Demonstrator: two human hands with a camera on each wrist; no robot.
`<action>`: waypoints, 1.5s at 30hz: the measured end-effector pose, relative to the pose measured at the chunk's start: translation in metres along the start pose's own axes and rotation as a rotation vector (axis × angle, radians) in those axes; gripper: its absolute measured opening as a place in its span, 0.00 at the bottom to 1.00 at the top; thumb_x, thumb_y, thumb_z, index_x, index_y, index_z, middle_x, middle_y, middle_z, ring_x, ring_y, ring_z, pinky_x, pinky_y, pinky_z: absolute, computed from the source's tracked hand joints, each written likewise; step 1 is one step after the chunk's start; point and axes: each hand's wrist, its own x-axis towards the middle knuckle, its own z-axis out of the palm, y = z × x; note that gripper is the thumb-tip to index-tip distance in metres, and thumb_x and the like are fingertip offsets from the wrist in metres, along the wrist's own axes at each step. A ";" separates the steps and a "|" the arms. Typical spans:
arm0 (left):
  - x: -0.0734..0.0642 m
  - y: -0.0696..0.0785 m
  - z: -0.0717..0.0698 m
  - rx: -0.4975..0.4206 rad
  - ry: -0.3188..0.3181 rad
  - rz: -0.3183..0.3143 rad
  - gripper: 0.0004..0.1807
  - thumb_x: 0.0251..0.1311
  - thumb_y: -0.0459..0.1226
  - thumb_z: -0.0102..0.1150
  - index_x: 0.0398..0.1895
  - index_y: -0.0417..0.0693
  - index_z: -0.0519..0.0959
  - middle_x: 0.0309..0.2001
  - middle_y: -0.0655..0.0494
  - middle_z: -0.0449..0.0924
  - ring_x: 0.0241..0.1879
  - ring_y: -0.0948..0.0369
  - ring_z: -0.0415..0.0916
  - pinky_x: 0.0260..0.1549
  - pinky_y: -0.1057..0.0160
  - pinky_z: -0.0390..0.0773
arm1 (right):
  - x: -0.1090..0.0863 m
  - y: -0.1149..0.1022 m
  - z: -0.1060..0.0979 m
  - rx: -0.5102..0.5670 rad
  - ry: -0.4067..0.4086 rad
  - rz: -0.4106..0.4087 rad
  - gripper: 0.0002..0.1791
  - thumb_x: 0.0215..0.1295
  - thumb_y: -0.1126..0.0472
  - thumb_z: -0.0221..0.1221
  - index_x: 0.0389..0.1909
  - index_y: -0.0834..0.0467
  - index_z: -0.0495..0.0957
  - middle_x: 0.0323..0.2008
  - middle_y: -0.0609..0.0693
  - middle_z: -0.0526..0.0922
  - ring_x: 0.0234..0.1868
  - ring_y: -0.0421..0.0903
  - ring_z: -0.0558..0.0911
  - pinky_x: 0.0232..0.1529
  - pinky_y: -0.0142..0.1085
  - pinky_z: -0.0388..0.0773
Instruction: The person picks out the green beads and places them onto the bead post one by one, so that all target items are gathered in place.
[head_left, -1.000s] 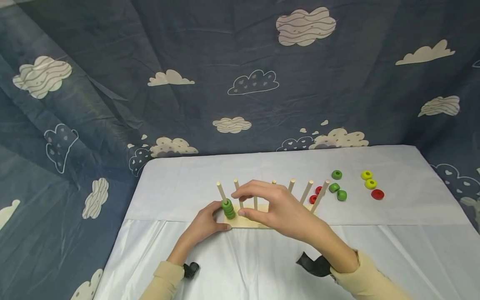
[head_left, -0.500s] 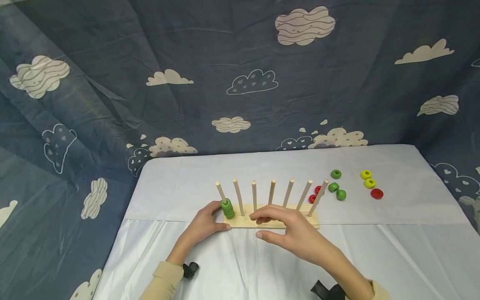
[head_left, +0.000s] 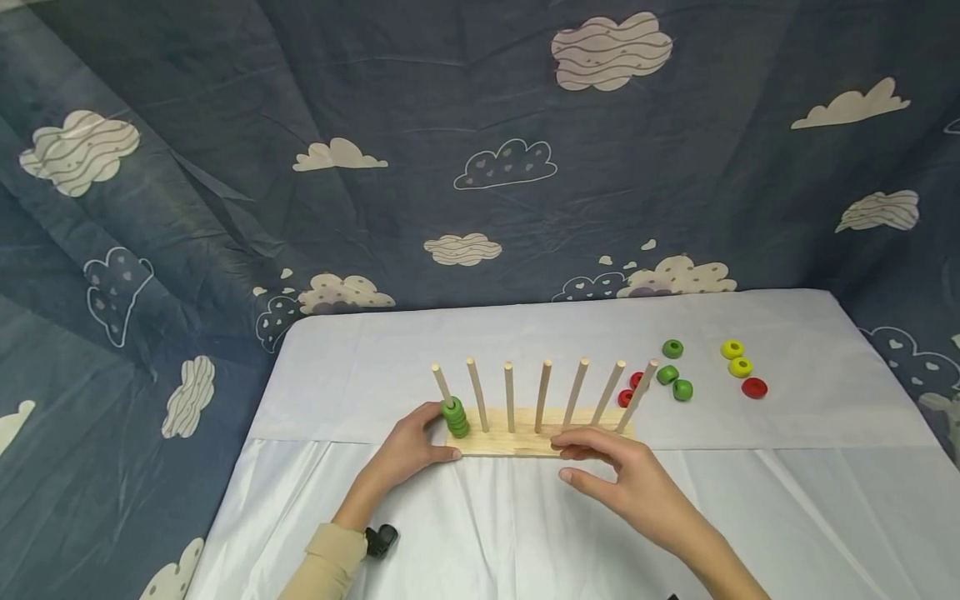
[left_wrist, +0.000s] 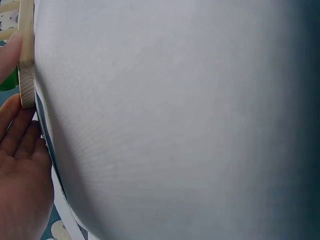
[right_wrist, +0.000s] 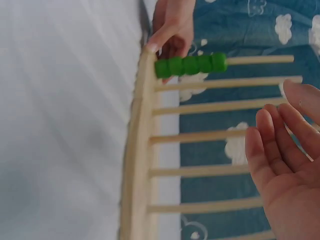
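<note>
A pale wooden peg board [head_left: 495, 447] with a row of several upright pegs lies across the white table. Its leftmost peg carries a stack of green beads [head_left: 456, 418], and the other pegs are bare. My left hand [head_left: 407, 450] holds the board's left end, thumb at the front edge and fingers round the end beside the stack. In the left wrist view the fingers [left_wrist: 19, 130] lie against the board's end. My right hand [head_left: 630, 477] hovers by the board's front right part, fingers loosely bent and nothing between them; the right wrist view shows its bare palm [right_wrist: 295, 195].
Behind the board's right end lie loose green beads [head_left: 667, 374], and red beads [head_left: 626, 398] partly behind a peg. Farther right are two yellow beads [head_left: 741, 367] and another red bead [head_left: 754, 388]. A dark cloud-patterned cloth [head_left: 375, 225] hangs behind the table.
My right hand has drawn back from near the left pegs, moving right and down toward the board's front right. My left hand and the green stack have stayed in place.
</note>
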 end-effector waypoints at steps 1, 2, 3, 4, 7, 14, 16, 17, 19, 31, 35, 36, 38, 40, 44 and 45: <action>0.000 0.000 0.000 0.001 -0.001 0.000 0.42 0.44 0.48 0.76 0.65 0.52 0.70 0.65 0.53 0.70 0.69 0.50 0.60 0.67 0.47 0.60 | -0.002 0.003 -0.001 -0.006 0.015 0.013 0.17 0.60 0.51 0.65 0.51 0.39 0.78 0.48 0.34 0.80 0.47 0.37 0.81 0.53 0.38 0.78; 0.000 0.001 0.000 0.001 -0.002 0.000 0.42 0.44 0.48 0.76 0.65 0.52 0.70 0.65 0.53 0.70 0.69 0.50 0.60 0.67 0.47 0.60 | -0.004 0.006 -0.002 -0.013 0.027 0.028 0.17 0.60 0.50 0.65 0.51 0.39 0.78 0.48 0.35 0.80 0.47 0.36 0.80 0.54 0.39 0.78; 0.000 0.001 0.000 0.002 -0.003 -0.001 0.42 0.44 0.48 0.76 0.65 0.52 0.70 0.65 0.53 0.70 0.69 0.50 0.60 0.67 0.47 0.60 | -0.006 0.009 -0.003 -0.019 0.040 0.042 0.17 0.60 0.49 0.65 0.51 0.39 0.78 0.47 0.35 0.80 0.46 0.36 0.80 0.54 0.39 0.78; 0.000 0.001 0.000 0.002 -0.003 0.000 0.42 0.44 0.48 0.76 0.65 0.52 0.70 0.65 0.53 0.70 0.69 0.50 0.60 0.67 0.47 0.60 | -0.008 0.012 -0.004 -0.026 0.054 0.057 0.17 0.60 0.49 0.65 0.51 0.39 0.78 0.47 0.35 0.81 0.46 0.36 0.80 0.54 0.39 0.78; 0.000 0.001 0.000 0.001 -0.001 0.000 0.42 0.44 0.48 0.76 0.65 0.52 0.70 0.65 0.53 0.70 0.68 0.50 0.61 0.67 0.47 0.60 | -0.013 0.021 -0.007 -0.056 0.090 0.083 0.18 0.60 0.50 0.65 0.51 0.40 0.78 0.46 0.37 0.81 0.46 0.37 0.81 0.54 0.38 0.78; 0.000 0.000 0.000 0.000 -0.002 -0.004 0.42 0.43 0.49 0.76 0.65 0.52 0.71 0.65 0.53 0.70 0.68 0.50 0.61 0.67 0.47 0.60 | -0.024 0.043 -0.016 -0.097 0.162 0.113 0.19 0.59 0.56 0.67 0.53 0.48 0.78 0.45 0.41 0.83 0.45 0.38 0.81 0.51 0.26 0.76; 0.000 0.000 0.000 0.001 -0.001 -0.004 0.42 0.44 0.49 0.76 0.65 0.52 0.71 0.65 0.53 0.70 0.68 0.50 0.61 0.67 0.46 0.60 | -0.026 0.049 -0.020 -0.109 0.175 0.122 0.20 0.60 0.56 0.66 0.54 0.51 0.78 0.45 0.44 0.83 0.44 0.37 0.81 0.51 0.23 0.75; 0.000 0.000 -0.001 0.000 -0.001 -0.003 0.42 0.44 0.49 0.76 0.65 0.52 0.70 0.65 0.53 0.70 0.68 0.50 0.61 0.67 0.46 0.60 | -0.028 0.051 -0.023 -0.116 0.183 0.126 0.20 0.60 0.56 0.66 0.54 0.52 0.78 0.45 0.45 0.83 0.43 0.36 0.80 0.50 0.22 0.75; 0.000 0.001 -0.001 0.000 0.000 -0.003 0.42 0.44 0.49 0.76 0.65 0.52 0.70 0.65 0.53 0.70 0.68 0.50 0.61 0.67 0.47 0.60 | -0.029 0.057 -0.028 -0.102 0.198 0.136 0.20 0.61 0.57 0.65 0.55 0.54 0.78 0.45 0.48 0.83 0.43 0.36 0.80 0.50 0.21 0.74; 0.000 -0.001 -0.001 -0.005 -0.005 0.007 0.43 0.44 0.51 0.75 0.65 0.52 0.70 0.65 0.53 0.70 0.69 0.50 0.60 0.67 0.47 0.60 | -0.033 0.092 -0.058 -0.111 0.294 0.136 0.19 0.63 0.63 0.64 0.56 0.55 0.78 0.50 0.55 0.82 0.45 0.35 0.79 0.47 0.17 0.73; -0.001 0.000 -0.001 -0.002 -0.007 0.013 0.42 0.44 0.50 0.75 0.65 0.52 0.70 0.65 0.54 0.70 0.69 0.51 0.60 0.67 0.47 0.60 | -0.032 0.103 -0.068 -0.147 0.309 0.191 0.20 0.65 0.59 0.62 0.57 0.55 0.77 0.52 0.54 0.81 0.45 0.31 0.78 0.43 0.16 0.74; -0.001 0.000 -0.001 -0.003 -0.005 0.016 0.42 0.44 0.50 0.75 0.65 0.51 0.70 0.65 0.53 0.70 0.69 0.51 0.60 0.67 0.47 0.60 | -0.031 0.105 -0.071 -0.156 0.315 0.207 0.20 0.65 0.58 0.62 0.58 0.56 0.76 0.52 0.54 0.80 0.45 0.29 0.77 0.42 0.16 0.74; -0.001 0.001 -0.002 -0.001 -0.002 0.012 0.42 0.44 0.49 0.76 0.65 0.52 0.70 0.65 0.54 0.70 0.69 0.51 0.60 0.67 0.48 0.60 | -0.028 0.108 -0.075 -0.187 0.322 0.230 0.21 0.66 0.55 0.61 0.58 0.56 0.76 0.53 0.54 0.80 0.45 0.27 0.75 0.42 0.15 0.73; -0.001 0.001 -0.002 0.001 -0.001 0.007 0.42 0.44 0.49 0.76 0.65 0.52 0.71 0.64 0.55 0.70 0.69 0.52 0.60 0.67 0.49 0.60 | -0.025 0.110 -0.079 -0.205 0.336 0.251 0.22 0.66 0.54 0.61 0.58 0.57 0.75 0.54 0.54 0.79 0.46 0.27 0.75 0.41 0.13 0.71; -0.001 0.000 -0.002 -0.007 -0.005 0.002 0.42 0.44 0.49 0.76 0.65 0.53 0.70 0.65 0.55 0.70 0.69 0.52 0.60 0.67 0.49 0.60 | -0.018 0.114 -0.089 -0.262 0.340 0.290 0.24 0.67 0.51 0.60 0.60 0.58 0.74 0.56 0.56 0.77 0.51 0.42 0.76 0.41 0.13 0.71; -0.001 0.000 -0.002 -0.010 -0.006 0.004 0.42 0.44 0.49 0.76 0.65 0.52 0.70 0.65 0.55 0.70 0.69 0.52 0.60 0.67 0.49 0.60 | -0.017 0.115 -0.092 -0.274 0.339 0.300 0.24 0.67 0.51 0.59 0.60 0.58 0.73 0.57 0.57 0.76 0.53 0.47 0.76 0.44 0.18 0.75</action>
